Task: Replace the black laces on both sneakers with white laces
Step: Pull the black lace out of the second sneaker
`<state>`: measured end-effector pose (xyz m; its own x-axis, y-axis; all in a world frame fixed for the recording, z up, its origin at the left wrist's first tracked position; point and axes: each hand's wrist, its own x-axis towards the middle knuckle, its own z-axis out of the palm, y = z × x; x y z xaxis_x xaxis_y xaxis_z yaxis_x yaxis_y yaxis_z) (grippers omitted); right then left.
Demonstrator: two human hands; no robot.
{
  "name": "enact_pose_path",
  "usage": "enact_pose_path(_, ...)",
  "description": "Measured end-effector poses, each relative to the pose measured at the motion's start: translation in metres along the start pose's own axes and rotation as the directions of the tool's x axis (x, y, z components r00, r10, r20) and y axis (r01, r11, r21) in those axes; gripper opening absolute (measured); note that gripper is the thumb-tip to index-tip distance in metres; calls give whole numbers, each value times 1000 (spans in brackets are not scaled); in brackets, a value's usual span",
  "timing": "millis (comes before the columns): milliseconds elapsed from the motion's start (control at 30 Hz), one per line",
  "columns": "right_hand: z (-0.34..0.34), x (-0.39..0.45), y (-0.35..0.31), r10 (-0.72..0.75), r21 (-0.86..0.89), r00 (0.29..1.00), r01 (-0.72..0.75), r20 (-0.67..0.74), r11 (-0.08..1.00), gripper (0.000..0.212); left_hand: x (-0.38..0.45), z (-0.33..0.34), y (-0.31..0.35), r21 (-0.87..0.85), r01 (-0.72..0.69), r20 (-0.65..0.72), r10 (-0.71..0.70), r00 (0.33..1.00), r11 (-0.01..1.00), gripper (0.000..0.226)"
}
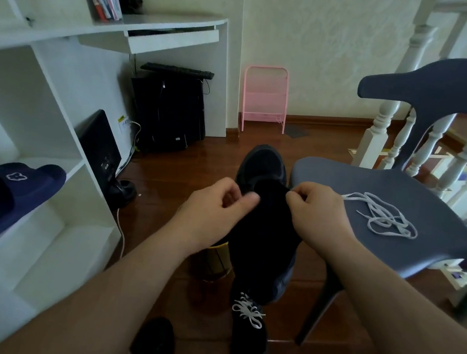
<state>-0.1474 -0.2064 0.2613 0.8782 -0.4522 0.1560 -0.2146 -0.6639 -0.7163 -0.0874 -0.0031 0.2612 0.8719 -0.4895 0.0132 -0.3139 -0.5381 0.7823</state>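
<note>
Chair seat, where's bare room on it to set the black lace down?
The grey chair seat is bare along its far edge and near corner; the loose white lace crowds the middle. The left hand and right hand crowd its left rim.

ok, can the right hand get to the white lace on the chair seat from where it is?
Probably yes. The white lace lies loose on the grey chair seat, just right of the right hand, with nothing between them. The hand is busy at the black sneaker, though.

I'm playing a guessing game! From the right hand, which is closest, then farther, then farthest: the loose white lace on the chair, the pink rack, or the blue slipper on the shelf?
From the right hand:
1. White lace, just beside it on the chair seat.
2. Pink rack, against the far wall.
3. Blue slipper, on the left shelf.
</note>
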Motion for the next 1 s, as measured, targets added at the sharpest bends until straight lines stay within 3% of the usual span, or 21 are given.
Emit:
enact_pose_path(100,6,0,-1,62,113,997,-68,50,991,26,1,13,0,229,-20,-105,46,993,973,41)
enact_pose_path(167,10,-3,-2,76,169,993,-90,88,982,25,9,8,-4,238,13,-224,42,974,971,25)
enact_pose_path(300,12,-5,-2,74,184,990,-96,120,978,24,20,-13,-11,148,56,-331,-4,944,987,13)
enact_pose_path(433,13,-1,-5,114,288,982,-153,148,945,24,25,-23,-17,-197,79,-361,-147,921,977,6)
enact_pose_path(533,13,-1,-4,61,145,992,-77,111,986,27,22,-14,-16,-291,91,-308,-183,934,952,11)
enact_pose_path(600,13,-3,-6,-18,-17,995,20,95,1000,14,20,-10,-15,-261,91,-319,-175,932,961,10)
enact_pose_path(633,12,-5,-8,-81,-100,994,88,72,991,6,19,-10,-14,-244,95,-328,-175,928,965,10)
enact_pose_path(700,16,-6,-10,-278,-228,960,274,17,934,23,18,-8,-11,-232,107,-334,-183,925,967,10)
enact_pose_path(767,20,-9,-17,-418,-229,908,400,-31,887,23,15,-6,-7,-221,114,-314,-181,932,969,10)
enact_pose_path(1000,30,-8,-19,-476,-337,876,424,-85,841,12,4,4,6,-69,57,-278,-74,958,996,10)
